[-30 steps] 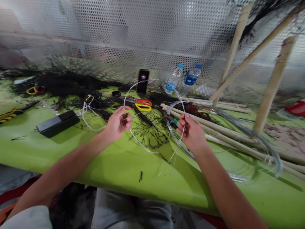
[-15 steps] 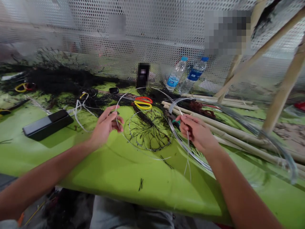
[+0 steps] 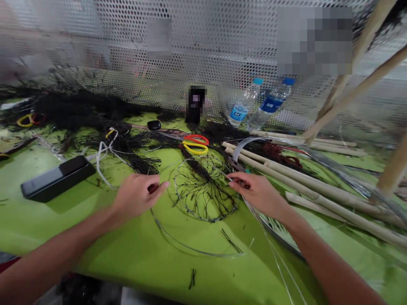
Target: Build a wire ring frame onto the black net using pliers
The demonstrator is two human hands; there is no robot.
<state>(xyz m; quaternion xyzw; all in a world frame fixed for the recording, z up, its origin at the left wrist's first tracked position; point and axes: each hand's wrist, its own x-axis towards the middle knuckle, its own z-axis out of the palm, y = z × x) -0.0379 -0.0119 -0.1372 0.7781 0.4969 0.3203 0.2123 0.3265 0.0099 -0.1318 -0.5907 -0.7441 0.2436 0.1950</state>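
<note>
A thin, pale wire (image 3: pixel 203 254) bends in a wide loop between my hands, just above the green table. My left hand (image 3: pixel 135 192) has its fingers curled and thumb extended, closed on the loop's left side. On the right, my right hand (image 3: pixel 259 190) pinches the wire between thumb and fingers, and loose ends trail below it. Between the hands lies a round wire ring (image 3: pixel 208 221) filled with black, twig-like strands (image 3: pixel 206 182) spreading from its middle. Pliers (image 3: pixel 235 163) lie just beyond my right fingertips, partly hidden.
Red-and-yellow-handled scissors (image 3: pixel 195 147) lie behind the ring. Bamboo poles (image 3: pixel 302 192) and a wire coil (image 3: pixel 276 237) are at right. Two water bottles (image 3: pixel 243 106) stand by the perforated metal panel (image 3: pixel 216 59). A black box-like device (image 3: pixel 57 178) with a white cable (image 3: pixel 101 159) sits at left.
Both hands have come down closer to the table with the wire loop. My left fingers have curled in more. The view has tilted and shifted slightly.
</note>
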